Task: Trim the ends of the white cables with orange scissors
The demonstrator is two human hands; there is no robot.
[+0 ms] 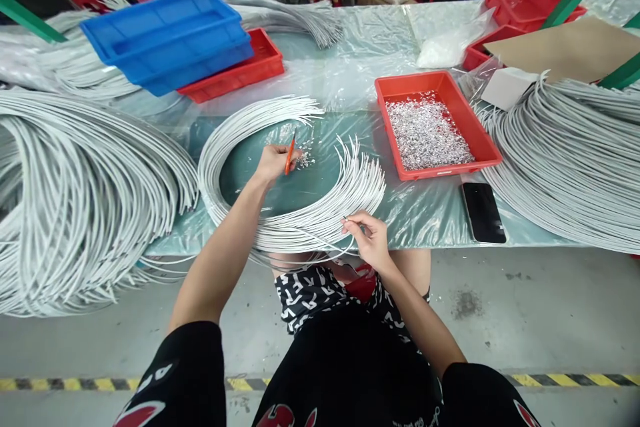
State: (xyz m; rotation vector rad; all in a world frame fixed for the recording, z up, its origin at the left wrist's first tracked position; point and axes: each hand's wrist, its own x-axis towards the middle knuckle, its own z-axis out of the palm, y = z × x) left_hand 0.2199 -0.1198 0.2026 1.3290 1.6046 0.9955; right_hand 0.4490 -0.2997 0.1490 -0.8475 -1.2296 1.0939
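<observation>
A curved bundle of pale cables (215, 153) lies on the table in front of me, its two sets of ends facing right. Inside the curve, my left hand (276, 163) is closed on an orange pen-like tool (290, 155), its dark tip pointing away from me. Small shiny pieces (306, 157) are scattered beside those fingers. Near the table's front edge, my right hand (367, 235) pinches the end of one cable, with a tiny dark tip at the fingertips. Close behind that hand are the fanned cable ends (367, 180).
A red tray (483, 150) of small shiny pieces stands right of the bundle, with a black phone (483, 212) in front. Large cable piles (75, 180) lie on both sides. Blue trays (165, 33) rest on a red one (265, 63) at back left.
</observation>
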